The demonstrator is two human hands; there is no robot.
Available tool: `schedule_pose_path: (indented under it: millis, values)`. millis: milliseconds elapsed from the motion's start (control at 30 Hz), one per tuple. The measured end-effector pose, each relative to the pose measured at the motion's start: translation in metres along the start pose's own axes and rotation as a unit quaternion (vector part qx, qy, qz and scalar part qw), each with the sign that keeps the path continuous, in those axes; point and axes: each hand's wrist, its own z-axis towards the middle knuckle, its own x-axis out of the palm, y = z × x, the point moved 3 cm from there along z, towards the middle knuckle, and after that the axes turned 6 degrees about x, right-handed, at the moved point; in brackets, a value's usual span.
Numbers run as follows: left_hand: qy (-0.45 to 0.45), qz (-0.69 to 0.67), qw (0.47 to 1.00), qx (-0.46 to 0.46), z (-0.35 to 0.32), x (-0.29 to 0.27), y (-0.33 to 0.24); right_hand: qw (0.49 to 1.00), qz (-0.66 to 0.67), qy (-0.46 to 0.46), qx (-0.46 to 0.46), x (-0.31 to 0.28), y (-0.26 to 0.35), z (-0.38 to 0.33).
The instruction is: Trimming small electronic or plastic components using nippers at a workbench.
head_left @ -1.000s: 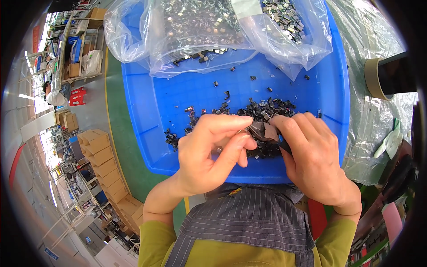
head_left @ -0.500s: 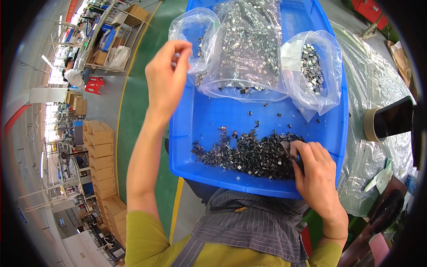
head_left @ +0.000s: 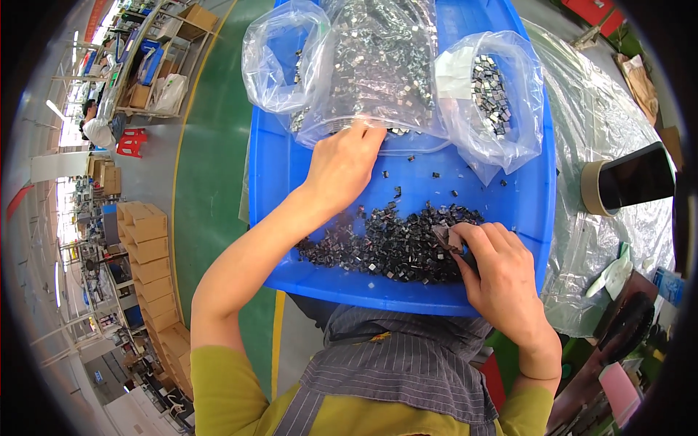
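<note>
Clear bag (head_left: 382,65) stretches far from your left hand (head_left: 345,163), the nearer; grip unclear. Right hand (head_left: 502,272) pinches flat piece (head_left: 444,236).

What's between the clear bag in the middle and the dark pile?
In the head view, some blue tray with a few loose dark pieces, plus the left hand.
</note>
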Motion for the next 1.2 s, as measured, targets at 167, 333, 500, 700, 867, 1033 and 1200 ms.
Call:
schedule_pose_path:
  millis: [167, 333, 500, 700, 867, 1033, 1200]
  values:
    - [0.040, 0.075, 0.996, -0.004, 0.000, -0.002, -0.008, 1.000, 0.001, 0.011, 0.006, -0.002, 0.000, 0.001]
    - [0.008, -0.211, 0.976, -0.048, -0.015, -0.035, -0.046, 0.998, 0.043, 0.030, 0.036, -0.003, -0.002, 0.003]
    - [-0.037, -0.632, 0.746, -0.205, -0.035, -0.044, -0.079, 0.994, 0.090, 0.031, 0.050, -0.005, 0.000, 0.004]
    - [-0.062, -0.576, 0.806, -0.123, -0.036, -0.043, -0.093, 0.987, 0.141, 0.056, 0.046, -0.003, 0.003, 0.005]
    - [-0.109, -0.480, 0.869, -0.045, -0.035, -0.045, -0.095, 0.988, 0.136, 0.063, 0.035, -0.003, 0.005, 0.007]
    - [-0.170, -0.427, 0.888, -0.005, -0.033, -0.041, -0.095, 0.977, 0.185, 0.086, 0.067, -0.003, 0.005, 0.008]
    - [-0.146, -0.430, 0.891, -0.007, -0.029, -0.048, -0.095, 0.975, 0.184, 0.089, 0.082, -0.003, 0.003, 0.007]
